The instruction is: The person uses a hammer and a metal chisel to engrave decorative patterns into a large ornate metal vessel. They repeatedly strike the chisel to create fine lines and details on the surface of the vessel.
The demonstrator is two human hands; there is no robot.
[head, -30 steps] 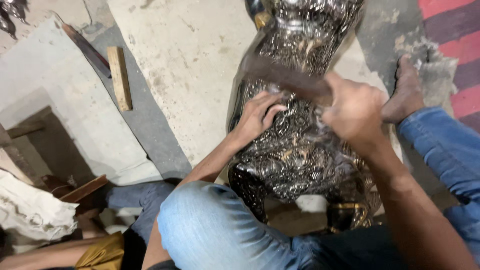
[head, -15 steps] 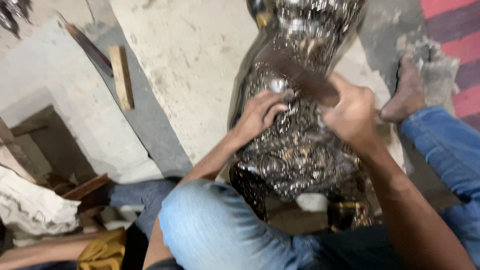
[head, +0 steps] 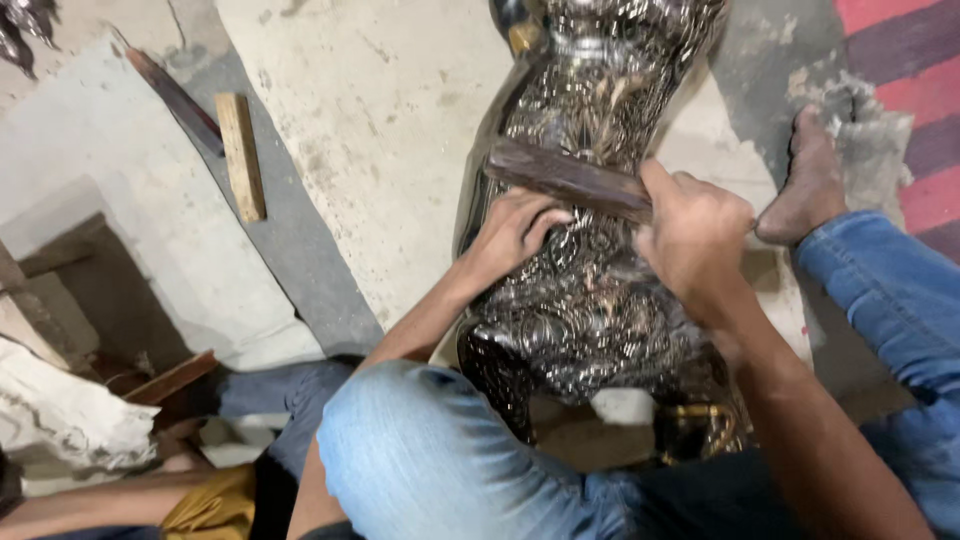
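Between the person's knees on the floor (head: 380,130) lies the embossed metal figure (head: 590,290), where the right hand (head: 695,240), clenched on a dark wooden mallet (head: 565,178), has swung it lower than a second ago while the left hand (head: 515,232) steadies the relief, fingers curled, grasp unclear.
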